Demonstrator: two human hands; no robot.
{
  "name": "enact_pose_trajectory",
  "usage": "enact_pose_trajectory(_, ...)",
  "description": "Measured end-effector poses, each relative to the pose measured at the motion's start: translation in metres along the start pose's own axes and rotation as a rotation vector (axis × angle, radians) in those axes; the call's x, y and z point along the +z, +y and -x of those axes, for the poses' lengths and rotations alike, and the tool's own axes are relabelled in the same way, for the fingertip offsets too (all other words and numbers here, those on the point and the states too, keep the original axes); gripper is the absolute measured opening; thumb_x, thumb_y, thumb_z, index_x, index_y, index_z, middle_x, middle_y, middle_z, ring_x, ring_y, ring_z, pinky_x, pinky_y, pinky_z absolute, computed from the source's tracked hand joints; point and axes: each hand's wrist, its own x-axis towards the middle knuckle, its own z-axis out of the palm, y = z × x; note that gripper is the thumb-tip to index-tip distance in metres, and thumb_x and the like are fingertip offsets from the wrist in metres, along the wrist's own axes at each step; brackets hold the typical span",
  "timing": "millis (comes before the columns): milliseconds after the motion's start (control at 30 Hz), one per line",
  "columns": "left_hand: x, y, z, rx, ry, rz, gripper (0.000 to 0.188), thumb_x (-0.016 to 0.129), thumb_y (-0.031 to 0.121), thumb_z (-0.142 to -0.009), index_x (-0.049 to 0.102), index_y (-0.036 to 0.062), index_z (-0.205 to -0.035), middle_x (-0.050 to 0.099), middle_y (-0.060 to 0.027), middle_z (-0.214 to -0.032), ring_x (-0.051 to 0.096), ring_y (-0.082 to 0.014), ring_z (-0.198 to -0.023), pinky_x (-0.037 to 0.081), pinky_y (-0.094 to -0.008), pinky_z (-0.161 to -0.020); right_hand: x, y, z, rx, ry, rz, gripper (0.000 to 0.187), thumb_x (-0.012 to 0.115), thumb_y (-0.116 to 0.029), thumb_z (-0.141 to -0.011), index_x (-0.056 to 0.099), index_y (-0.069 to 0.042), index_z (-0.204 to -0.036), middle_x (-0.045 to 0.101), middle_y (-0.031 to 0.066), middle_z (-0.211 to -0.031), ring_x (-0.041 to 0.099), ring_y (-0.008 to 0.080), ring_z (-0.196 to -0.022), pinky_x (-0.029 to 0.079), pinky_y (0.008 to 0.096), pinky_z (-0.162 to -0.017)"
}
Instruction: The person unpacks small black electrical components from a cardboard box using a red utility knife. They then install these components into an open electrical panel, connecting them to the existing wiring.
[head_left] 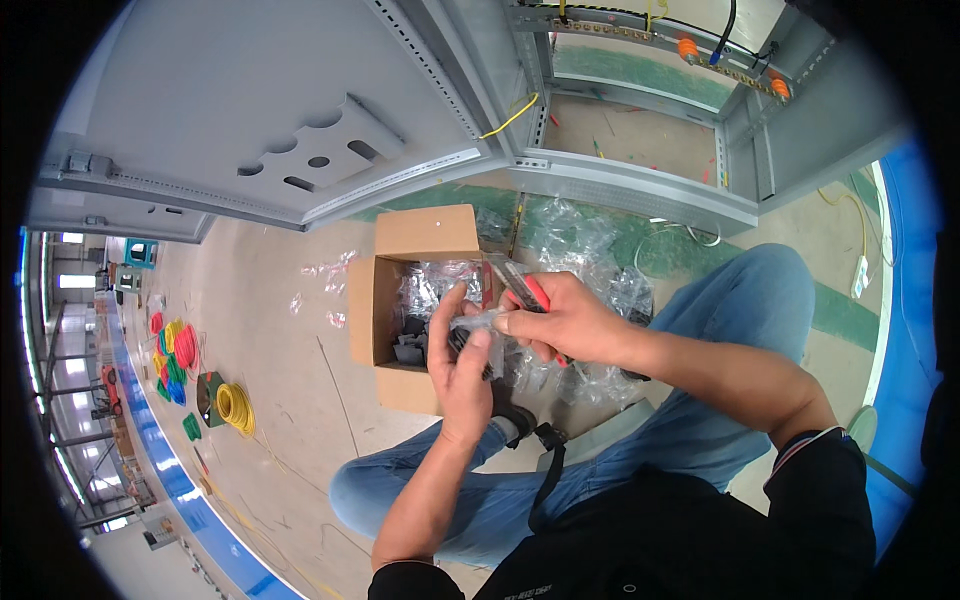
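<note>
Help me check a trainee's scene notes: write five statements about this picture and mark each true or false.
1. The right hand holds a red-and-grey tool. True.
2. The left hand is empty. False: the left hand holds clear plastic packaging.
3. The cardboard box is shut. False: the box's flaps stand open.
4. A coil of yellow cable lies on the floor, to the left of the box. True.
5. Loose clear plastic sheeting lies to the right of the box. True.

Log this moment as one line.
left hand: holds clear plastic bag | right hand: holds red-and-black tool | open cardboard box: dark parts inside | clear wrap: right of box
</note>
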Motion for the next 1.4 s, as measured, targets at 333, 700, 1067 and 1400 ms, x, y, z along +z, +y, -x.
enact_pose_trajectory(333,-0.005,-0.010,-0.002,-0.092,0.074,0.248,0.018,0.063,0.020,-0.106,0.059,0.0057,-0.117,0.064,-0.0031,-0.107,0.061,-0.0121,-0.096,0.051,-0.0300,-0.088,0.012,0.009,0.002,0.068,-0.131,-0.037,0.022,0.079,-0.020,-0.095,0.064,-0.005,-0.089,0.061,0.0005,-0.068,0.060,0.0093,-0.054,0.046,0.0267,-0.048)
enact_pose_trajectory(700,-0.011,0.023,-0.010,-0.141,0.060,0.251,0.034,0.068,0.017,-0.101,0.058,0.0029,-0.130,0.067,-0.0143,-0.124,0.065,-0.0253,-0.119,0.050,-0.0420,-0.108,0.009,-0.006,-0.001,-0.009,-0.069,0.067,0.026,0.081,-0.026,-0.092,0.069,-0.003,-0.097,0.064,0.0007,-0.069,0.061,0.0076,-0.054,0.045,0.0245,-0.047)
enact_pose_trajectory(1067,-0.008,0.004,0.001,-0.201,0.047,0.204,0.064,0.055,-0.008,-0.087,0.050,0.0036,-0.150,0.060,-0.0105,-0.131,0.059,-0.0174,-0.116,0.048,-0.0334,-0.103,0.013,0.027,-0.008,-0.475,0.128,0.524,0.019,0.076,-0.016,-0.089,0.065,-0.001,-0.088,0.065,0.0116,-0.074,0.064,0.0273,-0.062,0.050,0.0383,-0.057)
enact_pose_trajectory(1400,0.008,0.014,0.002,-0.245,-0.030,0.439,0.081,0.050,-0.016,-0.086,0.034,0.0093,-0.161,0.058,-0.0184,-0.147,0.060,-0.0272,-0.132,0.052,-0.0372,-0.106,0.000,0.010,-0.017,-0.137,0.077,0.044,0.017,0.071,-0.017,-0.094,0.064,-0.002,-0.089,0.069,0.0086,-0.074,0.068,0.0178,-0.059,0.052,0.0310,-0.053)
